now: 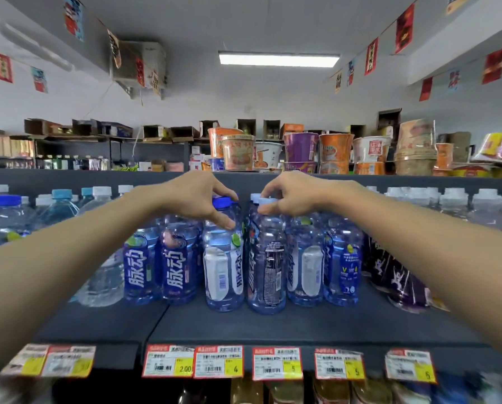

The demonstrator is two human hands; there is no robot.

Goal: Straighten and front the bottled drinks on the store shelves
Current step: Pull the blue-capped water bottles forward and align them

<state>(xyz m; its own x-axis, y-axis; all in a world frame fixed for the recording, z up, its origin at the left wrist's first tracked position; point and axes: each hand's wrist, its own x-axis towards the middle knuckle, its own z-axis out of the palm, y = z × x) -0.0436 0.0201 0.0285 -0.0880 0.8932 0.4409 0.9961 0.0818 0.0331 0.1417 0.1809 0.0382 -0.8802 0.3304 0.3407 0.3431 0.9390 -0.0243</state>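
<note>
Several blue sports-drink bottles stand on a dark shelf [302, 325]. My left hand [203, 199] grips the blue cap and neck of one bottle [223, 275], whose white back label faces out. My right hand [293, 196] pinches the pale cap of the neighbouring bottle [268, 272], which shows a black barcode panel. Both bottles stand forward of the row. To the left, two bottles [175, 272] show their front labels. To the right, two more bottles [343, 263] stand turned sideways.
Large water bottles [7, 220] fill the shelf's left, and white-capped bottles [453, 205] its right. Dark purple packs [395, 275] lean at the right. Price tags [219, 361] line the shelf edge. Instant noodle cups [302, 150] stand on top.
</note>
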